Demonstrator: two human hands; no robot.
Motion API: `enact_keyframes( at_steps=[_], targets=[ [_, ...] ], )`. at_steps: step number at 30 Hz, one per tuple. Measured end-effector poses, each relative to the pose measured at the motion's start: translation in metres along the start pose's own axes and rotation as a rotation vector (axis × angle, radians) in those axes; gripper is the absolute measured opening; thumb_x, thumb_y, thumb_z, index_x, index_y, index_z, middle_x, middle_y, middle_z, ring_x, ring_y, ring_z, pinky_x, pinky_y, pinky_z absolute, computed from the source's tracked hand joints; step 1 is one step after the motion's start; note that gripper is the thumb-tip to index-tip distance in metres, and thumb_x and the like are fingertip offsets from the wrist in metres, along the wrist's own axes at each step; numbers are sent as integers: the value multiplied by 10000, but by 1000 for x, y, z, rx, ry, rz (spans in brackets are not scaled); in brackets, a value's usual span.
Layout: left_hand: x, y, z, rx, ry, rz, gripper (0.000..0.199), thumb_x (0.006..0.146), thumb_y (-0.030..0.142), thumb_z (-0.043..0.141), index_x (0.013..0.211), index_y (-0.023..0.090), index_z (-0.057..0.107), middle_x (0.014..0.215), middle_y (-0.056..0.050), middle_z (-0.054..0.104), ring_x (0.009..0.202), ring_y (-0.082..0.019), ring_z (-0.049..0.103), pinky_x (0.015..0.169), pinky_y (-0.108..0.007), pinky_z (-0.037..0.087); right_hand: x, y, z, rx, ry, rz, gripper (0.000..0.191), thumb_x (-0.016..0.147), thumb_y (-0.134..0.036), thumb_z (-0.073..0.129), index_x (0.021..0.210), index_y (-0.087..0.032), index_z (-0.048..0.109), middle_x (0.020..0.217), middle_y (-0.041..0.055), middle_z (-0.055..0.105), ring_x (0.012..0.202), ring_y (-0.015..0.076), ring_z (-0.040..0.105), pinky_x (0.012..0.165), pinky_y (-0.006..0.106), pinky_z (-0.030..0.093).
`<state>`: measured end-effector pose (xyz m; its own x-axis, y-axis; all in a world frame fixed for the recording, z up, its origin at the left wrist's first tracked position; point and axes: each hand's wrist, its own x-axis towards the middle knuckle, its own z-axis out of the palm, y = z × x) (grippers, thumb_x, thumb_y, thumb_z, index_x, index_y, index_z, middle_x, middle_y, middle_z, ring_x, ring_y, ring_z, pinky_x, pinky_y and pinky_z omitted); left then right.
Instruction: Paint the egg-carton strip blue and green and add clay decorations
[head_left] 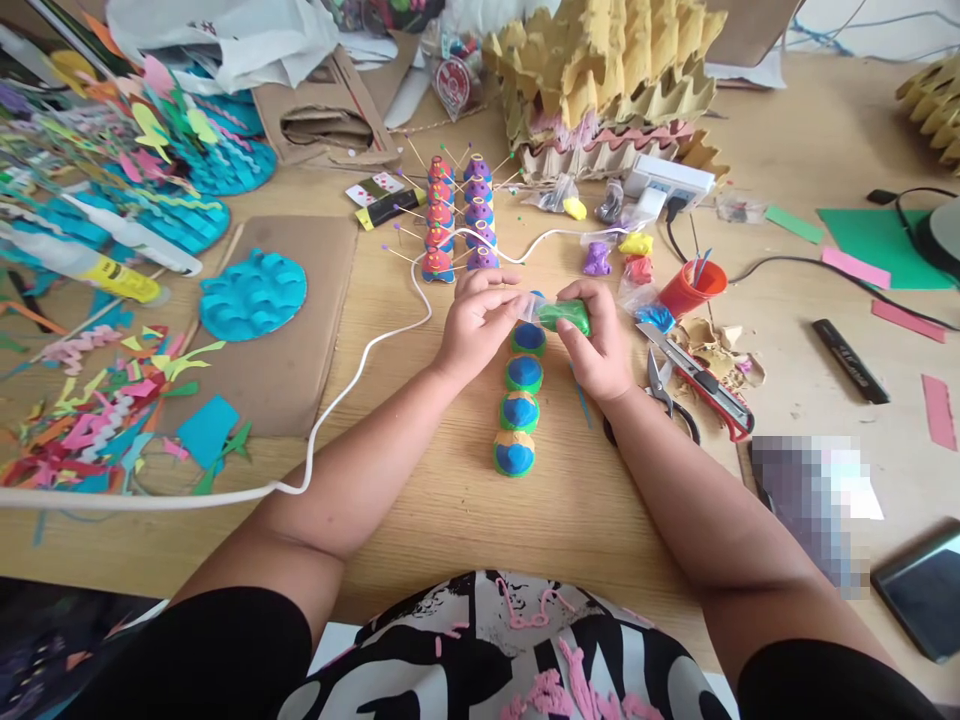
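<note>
A small clear bag of green clay (568, 316) is held between both hands over the wooden table. My left hand (481, 318) pinches the bag's clear end, and my right hand (596, 340) grips the green lump. Below the hands runs a column of several small domes, blue on top with green rims; the nearest dome (514, 453) also has some orange. Beyond the hands stand two columns of small figures, red ones (439, 235) on the left and purple ones (480, 235) on the right, with thin sticks poking out.
A white cable (365, 350) crosses the left side. Paper scraps (112, 420) and a blue clay disc (253, 293) on cardboard lie left. To the right are an orange cup (691, 287), scissors (660, 385), a box cutter (701, 378) and a power strip (669, 180). Egg trays (600, 80) stand behind.
</note>
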<state>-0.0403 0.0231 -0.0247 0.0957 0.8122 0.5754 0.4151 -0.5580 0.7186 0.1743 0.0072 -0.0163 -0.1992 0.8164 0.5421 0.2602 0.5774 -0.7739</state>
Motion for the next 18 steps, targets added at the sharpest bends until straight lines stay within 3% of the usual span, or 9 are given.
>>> enact_keyframes(
  at_steps=[8, 18],
  targets=[
    [2, 0, -1, -11, -118, 114, 245, 1023, 478, 755, 1146, 311, 887, 1343, -88, 777, 1347, -262, 659, 1231, -520, 511, -1, 15, 2, -2, 48, -33, 392, 1047, -653, 467, 1228, -316, 552, 1125, 61, 619, 998, 261, 617, 923, 494, 600],
    [3, -1, -3, 60, -198, 135, 288, 1006, 528, 756, 1147, 307, 876, 1462, -94, 733, 1465, -304, 597, 1304, -582, 449, 0, 6, -4, -54, -44, -30, 389, 1056, -637, 468, 1225, -304, 578, 1131, 84, 656, 988, 272, 607, 903, 503, 598]
  ],
)
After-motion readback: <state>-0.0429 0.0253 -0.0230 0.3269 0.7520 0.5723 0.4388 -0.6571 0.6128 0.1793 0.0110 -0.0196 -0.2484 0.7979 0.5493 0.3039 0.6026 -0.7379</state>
